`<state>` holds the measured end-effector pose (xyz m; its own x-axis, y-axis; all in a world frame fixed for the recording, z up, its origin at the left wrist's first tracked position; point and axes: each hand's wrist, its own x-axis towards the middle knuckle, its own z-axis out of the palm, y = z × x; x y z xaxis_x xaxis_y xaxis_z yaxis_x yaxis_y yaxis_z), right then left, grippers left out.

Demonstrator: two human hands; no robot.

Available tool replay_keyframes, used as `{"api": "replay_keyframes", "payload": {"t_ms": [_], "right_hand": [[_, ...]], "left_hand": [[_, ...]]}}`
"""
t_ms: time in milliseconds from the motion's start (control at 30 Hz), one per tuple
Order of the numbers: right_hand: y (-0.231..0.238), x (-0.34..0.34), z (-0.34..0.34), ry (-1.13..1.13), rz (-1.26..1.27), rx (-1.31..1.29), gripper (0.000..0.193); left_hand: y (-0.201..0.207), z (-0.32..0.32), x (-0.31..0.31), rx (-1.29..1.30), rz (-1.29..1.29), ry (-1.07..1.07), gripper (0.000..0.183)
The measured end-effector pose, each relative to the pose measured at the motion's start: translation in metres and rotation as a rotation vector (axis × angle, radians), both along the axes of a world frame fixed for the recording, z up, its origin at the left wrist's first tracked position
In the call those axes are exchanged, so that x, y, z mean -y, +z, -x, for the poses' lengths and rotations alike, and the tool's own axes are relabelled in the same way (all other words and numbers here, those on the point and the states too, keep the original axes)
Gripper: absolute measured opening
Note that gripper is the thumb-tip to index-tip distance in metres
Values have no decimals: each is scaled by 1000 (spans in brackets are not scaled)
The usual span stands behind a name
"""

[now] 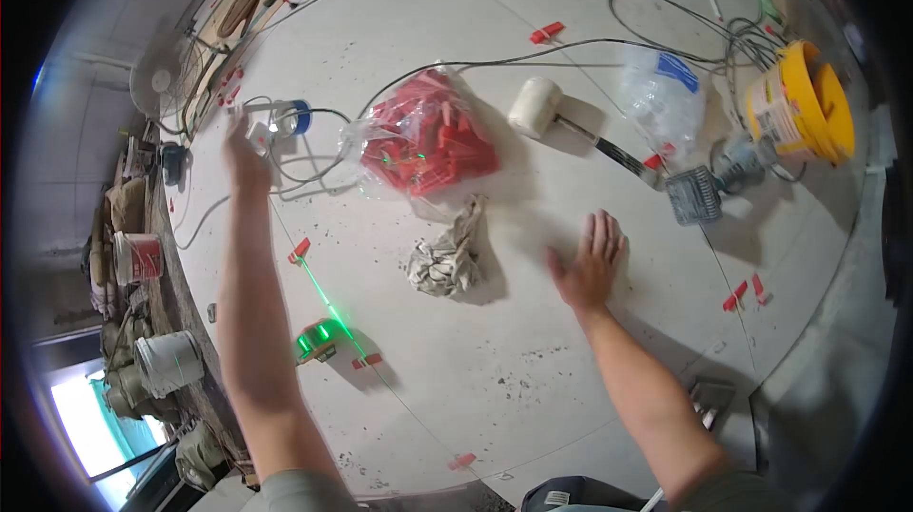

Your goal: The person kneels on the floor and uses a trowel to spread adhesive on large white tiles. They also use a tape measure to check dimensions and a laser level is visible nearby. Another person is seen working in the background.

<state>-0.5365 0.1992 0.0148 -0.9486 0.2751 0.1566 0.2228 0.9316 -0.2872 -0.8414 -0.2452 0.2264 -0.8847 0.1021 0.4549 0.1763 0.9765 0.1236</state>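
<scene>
My right hand (592,260) lies flat on the pale tiled floor (533,331), its fingers stretched out and nothing in them. Farther off on the left, my left hand (247,153) is beside a small white block (258,137) joined to a cable. Its fingers are edge-on and blurred, so whether they grip the block is unclear. A clear cylinder with a blue end (293,117) lies just past that block. Between my hands are a clear plastic bag of red wedges (433,136) and a crumpled pale cloth or glove (447,255).
A white-headed mallet (536,108), a clear bag (663,94), a grey ridged tool (696,196) and a yellow bucket (794,105) stand to the right. Red wedges (734,296) sit along tile joints. Green light falls on a small object (320,341). Black cable (533,57) crosses the far floor.
</scene>
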Motion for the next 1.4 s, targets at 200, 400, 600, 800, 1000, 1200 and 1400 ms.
{"api": "replay_keyframes", "payload": {"t_ms": [200, 400, 600, 800, 1000, 1200, 1400], "right_hand": [[8, -5, -14, 53, 130, 32, 99], [31, -36, -128, 229, 267, 380, 103], [104, -101, -302, 165, 741, 432, 81], [183, -162, -559, -182, 1022, 175, 53], [223, -149, -700, -614, 1045, 80, 42], [215, -99, -660, -408, 977, 143, 41], [204, -65, -634, -311, 1025, 326, 40]], "left_hand": [[121, -188, -49, 118, -1861, -425, 55], [147, -266, -58, 10, -1832, -314, 48], [120, -288, -67, 46, -1716, -436, 55], [120, -301, -80, 201, -1991, -372, 40], [82, -318, -109, 373, -979, -553, 41], [28, -405, -158, 442, -541, -625, 52], [-44, -425, -136, 517, -815, -583, 41]]}}
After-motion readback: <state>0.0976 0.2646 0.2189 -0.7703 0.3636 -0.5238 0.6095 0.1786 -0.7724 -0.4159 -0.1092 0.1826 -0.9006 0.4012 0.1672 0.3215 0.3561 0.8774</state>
